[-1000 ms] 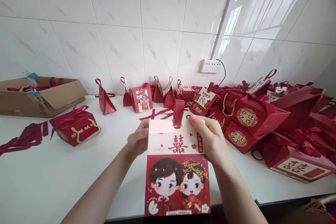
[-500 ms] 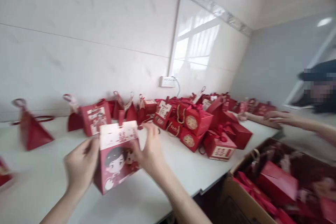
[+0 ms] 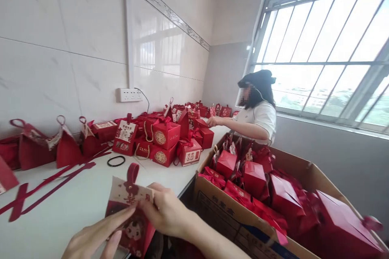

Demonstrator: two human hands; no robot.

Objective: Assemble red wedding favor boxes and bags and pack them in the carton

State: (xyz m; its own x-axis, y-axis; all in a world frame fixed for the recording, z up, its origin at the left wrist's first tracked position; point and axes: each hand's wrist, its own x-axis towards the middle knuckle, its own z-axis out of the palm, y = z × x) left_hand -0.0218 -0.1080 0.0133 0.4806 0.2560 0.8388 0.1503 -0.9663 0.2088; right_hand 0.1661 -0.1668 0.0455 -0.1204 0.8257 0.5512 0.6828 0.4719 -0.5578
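Observation:
A red gift box [image 3: 136,228] with a cream top flap, cartoon figures and a loop handle is low in the view, over the front edge of the white table. My right hand [image 3: 170,210] pinches its upper right edge between thumb and fingers. Stretched across the printed front is my left hand [image 3: 91,234], its fingertips touching the box near my right thumb and its own thumb apart below. Part of the box's front is hidden by my left fingers.
Several red gift boxes [image 3: 165,135] crowd the white table [image 3: 69,210] along the wall. Red ribbons [image 3: 57,186] and a black loop [image 3: 116,161] lie nearer. A large carton [image 3: 219,206] of red boxes stands right. Beyond it, a person [image 3: 258,117] reaches over the table.
The view has turned right, bringing in the window and more of the carton. The gift box is lower and tilted; my left hand has gone from its side to its front.

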